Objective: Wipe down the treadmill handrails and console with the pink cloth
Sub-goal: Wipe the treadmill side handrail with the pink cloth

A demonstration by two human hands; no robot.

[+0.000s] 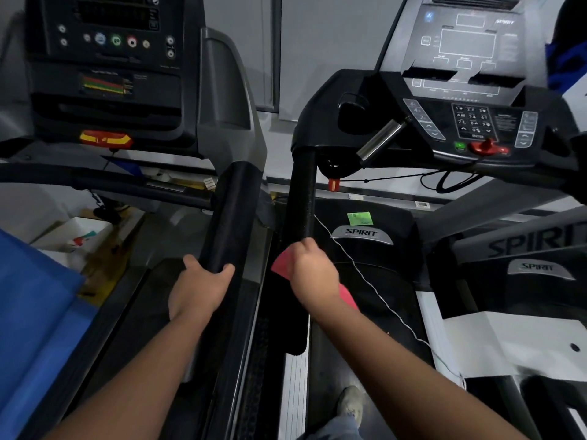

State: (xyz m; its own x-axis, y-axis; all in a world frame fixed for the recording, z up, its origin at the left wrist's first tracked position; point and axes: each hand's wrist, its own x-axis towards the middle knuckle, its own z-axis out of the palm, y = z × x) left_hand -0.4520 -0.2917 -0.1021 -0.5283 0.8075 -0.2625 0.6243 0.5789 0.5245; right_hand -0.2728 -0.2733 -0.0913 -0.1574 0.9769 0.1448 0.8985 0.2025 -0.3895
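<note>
Two treadmills stand side by side. My right hand (313,271) grips the pink cloth (282,263) around the black foam left handrail (301,198) of the right treadmill; the cloth shows on both sides of the hand. Its console (470,122), with a keypad and a red stop knob, is up at the right. My left hand (200,284) holds the black right handrail (228,217) of the left treadmill, fingers and thumb curled over it. The left treadmill's console (108,58) is at the top left.
A chrome pulse grip (379,139) sticks out under the right console. A thin white cord (365,277) runs across the right treadmill's deck (381,306). A blue mat (35,300) and cardboard boxes (79,236) lie at the left. My shoe (351,404) stands on the belt.
</note>
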